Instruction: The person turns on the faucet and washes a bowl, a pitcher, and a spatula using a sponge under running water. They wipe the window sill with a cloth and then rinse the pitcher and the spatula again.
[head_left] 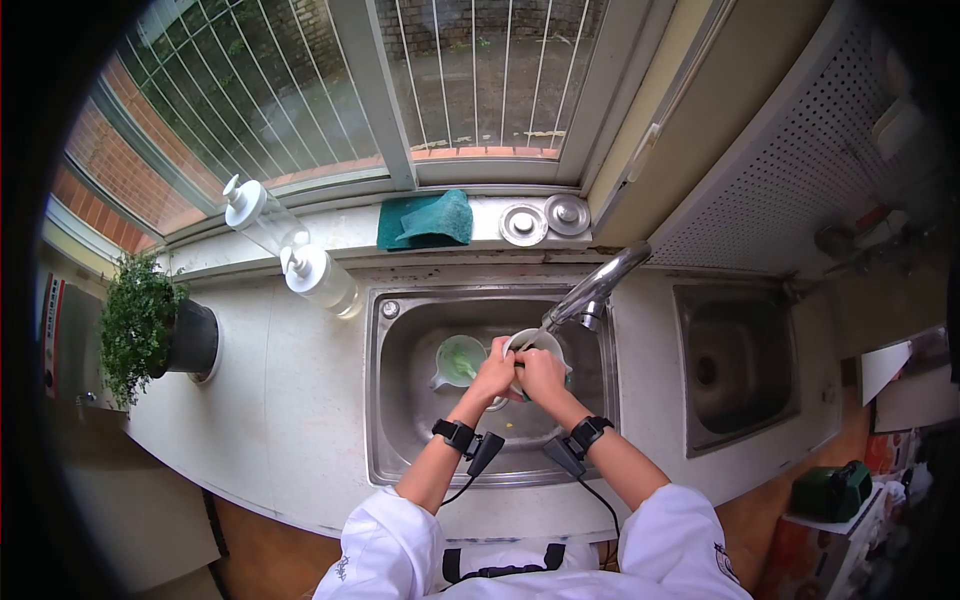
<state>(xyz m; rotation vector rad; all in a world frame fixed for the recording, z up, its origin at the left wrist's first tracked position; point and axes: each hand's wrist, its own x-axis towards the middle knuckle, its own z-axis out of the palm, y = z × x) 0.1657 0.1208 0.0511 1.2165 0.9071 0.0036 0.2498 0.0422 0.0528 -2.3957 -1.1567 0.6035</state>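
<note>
**A:** Both your hands are closed round the white cup, held over the sink right under the faucet. Your left hand grips its near side, your right hand wraps the other.

**B:** So where is the risk?

**A:** Wet fingers, I judge. If the cup slips, it drops onto the steel basin or knocks the green-tinted jug just beside it. The spout sits very close above the rim too; lift carelessly and you may strike it. The cables at your wrists hang near the water as well.
</note>
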